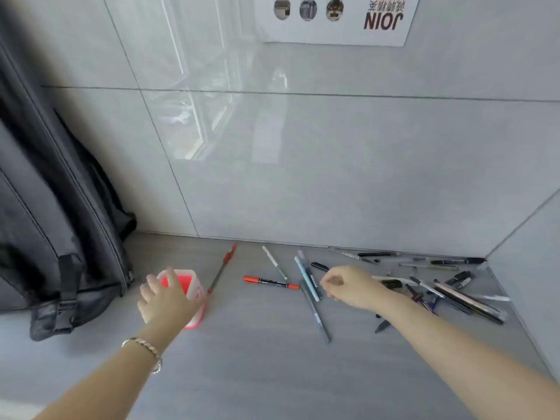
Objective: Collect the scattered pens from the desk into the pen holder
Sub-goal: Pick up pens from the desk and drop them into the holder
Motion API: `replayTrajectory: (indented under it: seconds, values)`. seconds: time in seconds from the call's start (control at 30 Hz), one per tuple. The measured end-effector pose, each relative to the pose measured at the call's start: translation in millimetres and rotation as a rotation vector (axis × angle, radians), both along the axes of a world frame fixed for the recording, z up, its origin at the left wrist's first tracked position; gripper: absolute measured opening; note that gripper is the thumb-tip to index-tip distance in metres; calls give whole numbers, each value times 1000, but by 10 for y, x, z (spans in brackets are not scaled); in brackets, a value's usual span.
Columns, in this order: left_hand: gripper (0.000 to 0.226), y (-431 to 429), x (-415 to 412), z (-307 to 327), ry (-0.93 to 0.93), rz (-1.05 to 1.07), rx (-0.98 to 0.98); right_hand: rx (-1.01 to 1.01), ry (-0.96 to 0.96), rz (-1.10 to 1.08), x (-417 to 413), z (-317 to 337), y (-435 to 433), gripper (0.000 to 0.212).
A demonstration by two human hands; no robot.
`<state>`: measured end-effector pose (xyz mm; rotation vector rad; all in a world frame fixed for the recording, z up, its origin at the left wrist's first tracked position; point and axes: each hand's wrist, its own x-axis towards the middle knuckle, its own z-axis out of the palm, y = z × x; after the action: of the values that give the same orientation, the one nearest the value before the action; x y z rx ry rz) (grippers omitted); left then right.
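Left hand (165, 298), bracelet (144, 348) on its wrist: fingers spread wide around the near side of the pink pen holder (189, 294), which stands upright on the grey desk (257, 368). Right hand (353, 286): fingers curled narrow over a pale blue pen (306, 278); whether they grip it cannot be told. A dark grey pen (316, 316) lies crossed beneath it. An orange-capped marker (270, 281) lies between the hands. A red pen (222, 269) lies just beside the holder. More pens (454, 291) are scattered to the right, toward the tiled wall (333, 162). A black backpack (54, 237) stands at far left.
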<state>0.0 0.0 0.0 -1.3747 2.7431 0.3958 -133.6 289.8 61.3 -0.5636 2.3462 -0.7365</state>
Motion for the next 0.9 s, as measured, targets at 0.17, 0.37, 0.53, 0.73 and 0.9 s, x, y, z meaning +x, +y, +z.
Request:
replayTrajectory:
  seconds: [0.17,0.37,0.53,0.73,0.9]
  values:
    - [91,-127,98,-94,282,51,175,75,6,-24,-112,-272,-265,13]
    - [96,-154,175,68,475,-55,179,201,136,-34,-245,-749,-819,20]
    - [98,-373,181,137,545,-86,319,276,243,-117,-432,-1020,-1499,25]
    - [98,-686,63,31,533,-143,311,457,264,-129,-642,-1197,-2028,32]
    - [96,-868,-35,-117,555,-156,260,279,180,-188,-515,-1128,-2663,33]
